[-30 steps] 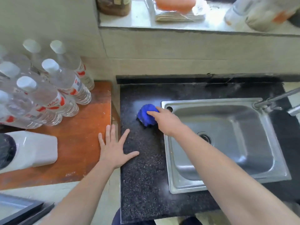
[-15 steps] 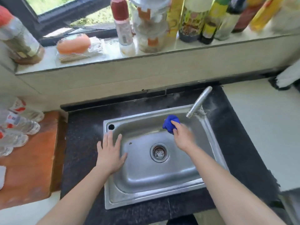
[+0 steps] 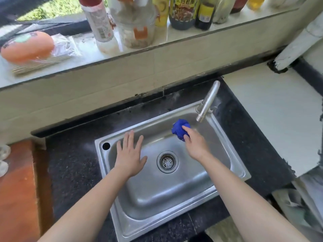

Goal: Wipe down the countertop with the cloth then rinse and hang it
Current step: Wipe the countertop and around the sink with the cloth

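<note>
The right hand [image 3: 195,145] holds the blue cloth [image 3: 179,129], bunched into a tight ball, its fingers [image 3: 186,128] curled round the wad. The cloth sits over the far right part of the steel sink [image 3: 174,203], just beside and a little below the spout of the tap [image 3: 208,102], which slants down from the sink's back right corner. I cannot tell whether water is running. The left hand [image 3: 130,158] is spread flat, palm down, over the left side of the basin with its fingers [image 3: 130,138] straight and fanned wide, holding nothing; whether it touches the steel I cannot say. The drain [image 3: 167,161] lies between the two wrists. The sink is set in a dark speckled table [image 3: 73,163], with an orange-brown wooden surface [image 3: 17,189] alongside on the left. Behind, a pale windowsill [image 3: 174,37] carries a row of bottles [image 3: 183,13] and, further left, a round orange object [image 3: 26,47] lying on a clear plastic packet.
</note>
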A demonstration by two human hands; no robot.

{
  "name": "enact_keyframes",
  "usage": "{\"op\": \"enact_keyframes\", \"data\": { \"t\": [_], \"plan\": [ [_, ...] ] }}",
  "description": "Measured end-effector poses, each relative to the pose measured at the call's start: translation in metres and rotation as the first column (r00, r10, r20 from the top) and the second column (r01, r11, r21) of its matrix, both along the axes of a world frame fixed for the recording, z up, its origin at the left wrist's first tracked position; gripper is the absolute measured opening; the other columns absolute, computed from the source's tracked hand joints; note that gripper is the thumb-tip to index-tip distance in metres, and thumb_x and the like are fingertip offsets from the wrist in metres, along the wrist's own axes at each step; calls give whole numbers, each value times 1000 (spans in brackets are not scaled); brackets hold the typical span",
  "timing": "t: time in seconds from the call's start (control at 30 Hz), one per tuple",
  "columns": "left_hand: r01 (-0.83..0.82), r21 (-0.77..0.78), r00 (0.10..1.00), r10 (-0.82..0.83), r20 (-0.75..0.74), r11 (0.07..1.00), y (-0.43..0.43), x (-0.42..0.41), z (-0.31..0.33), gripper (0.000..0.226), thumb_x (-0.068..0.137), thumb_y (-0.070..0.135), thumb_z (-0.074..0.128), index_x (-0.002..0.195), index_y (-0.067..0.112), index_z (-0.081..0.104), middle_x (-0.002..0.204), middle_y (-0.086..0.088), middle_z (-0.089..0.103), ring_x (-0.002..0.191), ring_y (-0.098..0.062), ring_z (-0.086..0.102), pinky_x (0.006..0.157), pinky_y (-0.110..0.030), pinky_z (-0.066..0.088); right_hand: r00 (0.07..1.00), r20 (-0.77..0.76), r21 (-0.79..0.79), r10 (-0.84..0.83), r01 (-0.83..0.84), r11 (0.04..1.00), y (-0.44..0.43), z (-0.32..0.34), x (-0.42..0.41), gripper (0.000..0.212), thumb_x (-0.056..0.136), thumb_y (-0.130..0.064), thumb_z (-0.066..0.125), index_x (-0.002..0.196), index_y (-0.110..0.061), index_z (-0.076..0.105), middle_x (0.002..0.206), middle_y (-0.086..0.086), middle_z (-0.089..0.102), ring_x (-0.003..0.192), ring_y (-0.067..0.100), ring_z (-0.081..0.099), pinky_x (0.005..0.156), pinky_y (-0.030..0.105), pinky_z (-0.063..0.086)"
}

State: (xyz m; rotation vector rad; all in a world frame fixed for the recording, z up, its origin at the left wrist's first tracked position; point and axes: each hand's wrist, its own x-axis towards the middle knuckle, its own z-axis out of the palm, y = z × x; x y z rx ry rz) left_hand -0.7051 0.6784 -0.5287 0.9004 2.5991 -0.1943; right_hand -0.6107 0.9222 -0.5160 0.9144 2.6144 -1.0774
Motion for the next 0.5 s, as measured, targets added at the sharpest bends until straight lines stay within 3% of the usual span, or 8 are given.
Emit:
{"op": "enact_keyframes", "data": {
  "t": [0.17,0.33,0.43,0.5],
  "plan": [
    [41,23,999,-42,27,999,13,2,5,83,96,60,36,158,21,-2,162,-18,-20,150,-37,-19,121,-54,6,998,27,2,-57,57,998,14,7,36,45,105,-14,41,149,-21,42,151,7,43,132,26,46,108,30,33],
    [142,54,988,-144,55,988,85,18,8,85,96,61,39,158,22,-3,162,-17,-22,149,-36,-20,121,-55,5,971,-48,140,-235,240,961,94,18,83,44,104,-17,42,149,-21,44,153,7,41,134,26,44,108,32,34],
    [138,65,987,-143,67,988,132,38,2,83,97,59,39,158,24,-3,162,-16,-23,150,-35,-19,121,-54,4,945,-102,247,-310,326,913,145,13,97,46,105,-18,40,151,-20,39,158,10,33,142,28,36,112,40,34],
    [100,68,992,-105,75,993,153,56,-5,80,97,60,35,158,26,-4,161,-14,-25,150,-34,-19,121,-52,3,962,-91,329,-258,274,904,171,-3,108,47,104,-14,43,151,-18,39,159,17,29,144,35,32,113,47,34]
  ]
}}
